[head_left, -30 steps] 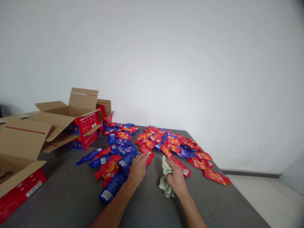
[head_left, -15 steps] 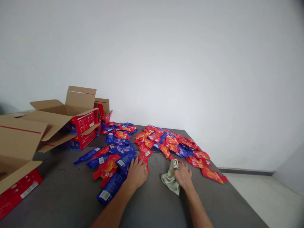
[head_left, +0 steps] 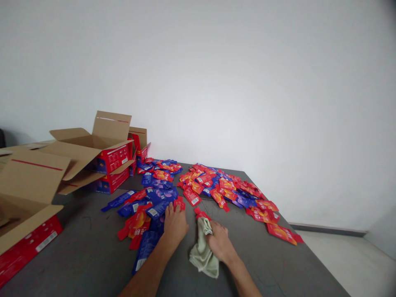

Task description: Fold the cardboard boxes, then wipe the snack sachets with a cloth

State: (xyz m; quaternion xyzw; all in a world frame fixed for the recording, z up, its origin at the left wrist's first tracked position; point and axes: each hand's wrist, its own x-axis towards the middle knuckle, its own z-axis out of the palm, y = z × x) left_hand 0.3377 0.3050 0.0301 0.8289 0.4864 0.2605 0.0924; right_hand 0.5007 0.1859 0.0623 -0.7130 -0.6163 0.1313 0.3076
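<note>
1. A dark grey table point(head_left: 93, 255) fills the lower part of the view and runs up to a plain white wall point(head_left: 247, 82). A pale floor point(head_left: 355, 260) shows at the lower right, with a dark skirting strip along the wall's foot.
2. Open boxes point(head_left: 102, 152), brown inside and printed red and blue outside, stand along the left side of the table. The nearest one point(head_left: 24, 214) is cut by the left edge of the view.
3. Red and blue sachets point(head_left: 222, 187) lie scattered across the far half of the table in two loose heaps, one left and one right, with a strip of bare table between them.
4. The left hand point(head_left: 175, 225) lies palm down, fingers spread flat. Its fingertips press on sachets at the near edge of the left heap point(head_left: 148, 208).
5. The right hand point(head_left: 218, 243) is closed on a pale green cloth point(head_left: 202, 255). The cloth is bunched under the fingers. Its top pokes out beyond the knuckles, and its loose end trails on the table toward the person.
6. The cloth lies in the bare strip, just beside the left hand, and a red sachet point(head_left: 201, 213) touches its far end.
</note>
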